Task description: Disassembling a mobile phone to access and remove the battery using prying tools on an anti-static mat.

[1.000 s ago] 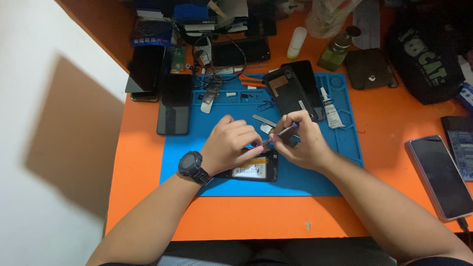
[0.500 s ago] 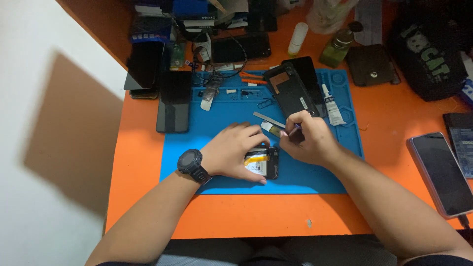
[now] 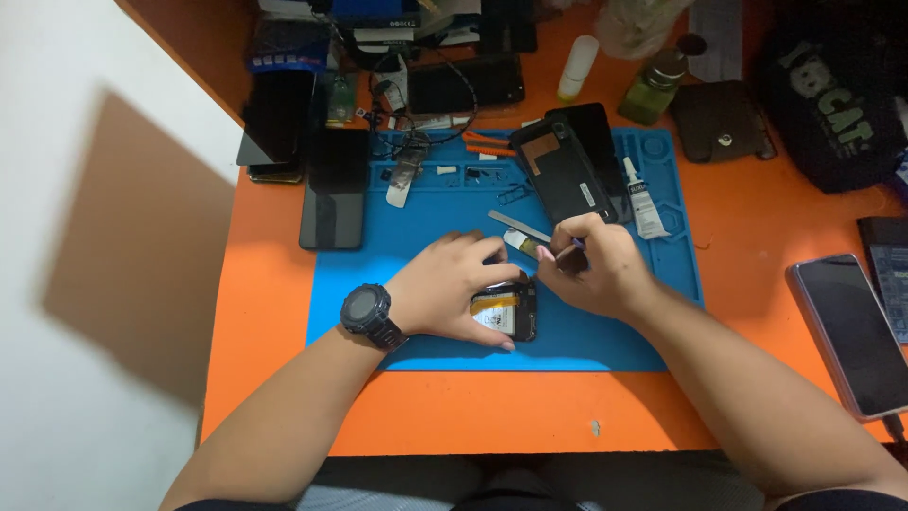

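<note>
An opened phone [image 3: 507, 311] with its battery showing lies on the blue work mat [image 3: 605, 331]. My left hand [image 3: 452, 287], with a black watch on the wrist, presses down on the phone and covers most of it. My right hand [image 3: 594, 268] is closed around a small screwdriver [image 3: 566, 252] whose tip points down at the phone's upper edge. A flat metal pry tool [image 3: 517, 225] lies on the mat just above both hands.
A black phone back cover [image 3: 560, 170], a glue tube [image 3: 645, 199] and orange tools [image 3: 489, 144] lie on the mat's far part. Phones sit at the left [image 3: 333, 187] and right [image 3: 846, 331] on the orange table [image 3: 454, 426]. Bottles, a black bag [image 3: 832, 95] and cables crowd the back.
The phone under my left hand has turned from lying crosswise to nearly upright on the mat. My right hand with the screwdriver has moved up and slightly right.
</note>
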